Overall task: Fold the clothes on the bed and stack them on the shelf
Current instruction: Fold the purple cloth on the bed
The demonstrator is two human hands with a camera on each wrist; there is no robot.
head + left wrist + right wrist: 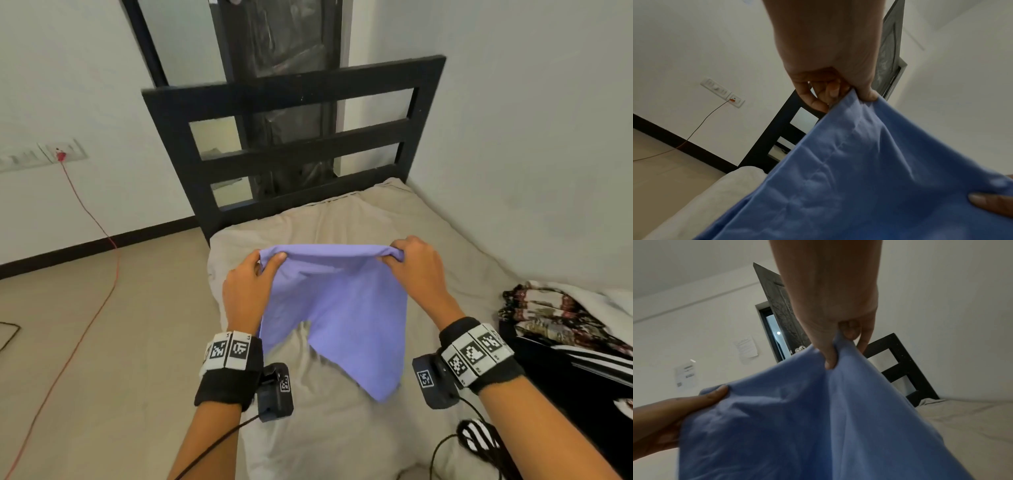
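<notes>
A lavender-blue garment (337, 308) hangs over the beige bed (342, 431), its top edge stretched between both hands. My left hand (265, 265) pinches the upper left corner and my right hand (399, 255) pinches the upper right corner. In the left wrist view the left hand (838, 95) grips the garment (869, 178) between thumb and curled fingers. The right wrist view shows my right hand (835, 352) bunching the cloth (797, 426), with the left hand (684, 404) at the far corner. The garment's lower point droops near the mattress.
A black slatted headboard (298, 144) stands at the far end of the bed. Patterned and black striped clothes (555, 329) lie piled at the right on the bed. A red cable (102, 281) runs from a wall socket across the floor on the left.
</notes>
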